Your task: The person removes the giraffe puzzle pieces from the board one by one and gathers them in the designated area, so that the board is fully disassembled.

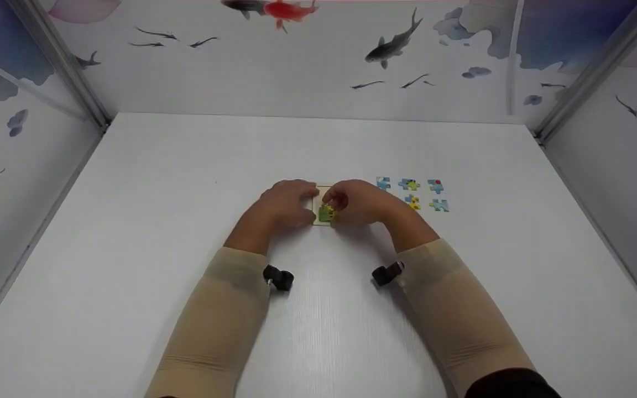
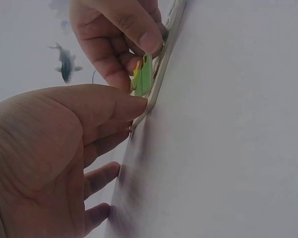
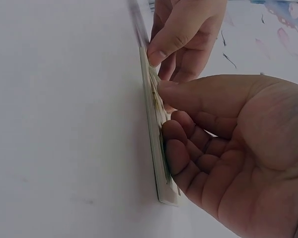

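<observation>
A small, pale wooden puzzle tray (image 1: pixel 317 203) lies flat on the white table between both hands. My left hand (image 1: pixel 290 203) holds it by its left side, thumb at the near corner and index finger toward the far one. My right hand (image 1: pixel 360 203) pinches a green and yellow jigsaw piece (image 2: pixel 145 77) over the near part of the tray. In the left wrist view that piece stands tilted against the tray. The right wrist view shows the tray's rim (image 3: pixel 153 134) edge-on, with the right thumb and curled fingers at it; the fingers hide much of the inside.
To the right of the tray several loose jigsaw pieces lie in two rows, among them a blue one (image 1: pixel 439 205) and a blue and yellow one (image 1: pixel 410 184). A fish-patterned wall (image 1: pixel 318 83) stands behind the table (image 1: pixel 318 149). Black wrist cameras (image 1: pixel 278 278) sit on the sleeves.
</observation>
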